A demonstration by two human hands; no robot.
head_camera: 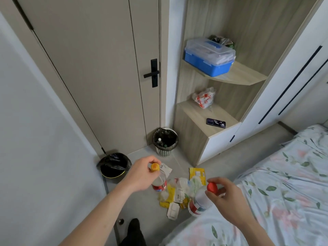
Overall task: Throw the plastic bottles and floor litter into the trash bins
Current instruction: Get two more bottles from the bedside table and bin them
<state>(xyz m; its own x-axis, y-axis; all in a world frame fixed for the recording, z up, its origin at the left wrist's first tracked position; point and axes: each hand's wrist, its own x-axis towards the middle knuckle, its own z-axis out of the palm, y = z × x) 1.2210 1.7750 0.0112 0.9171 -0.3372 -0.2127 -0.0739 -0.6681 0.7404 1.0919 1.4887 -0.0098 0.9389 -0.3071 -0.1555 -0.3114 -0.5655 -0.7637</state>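
My left hand (142, 174) pinches the neck of a clear plastic bottle (160, 183) with an orange cap and a red label, hanging upright over the floor. My right hand (229, 196) grips a second clear bottle (198, 203) with a red cap and a red label, near the bed's edge. Between the hands, floor litter (179, 192) lies spread out: yellow and white wrappers and paper scraps. A white mesh bin (165, 141) with a black liner stands in the corner by the door, with bottles inside. A black-lined bin (113, 166) sits left of it, by the wall.
A closed door (99, 68) with a black handle is ahead. Wooden shelves (236, 77) on the right hold a blue box, a plastic bag and a phone. A bed with a floral sheet (284, 183) fills the right side. My dark-socked foot (134, 228) is below.
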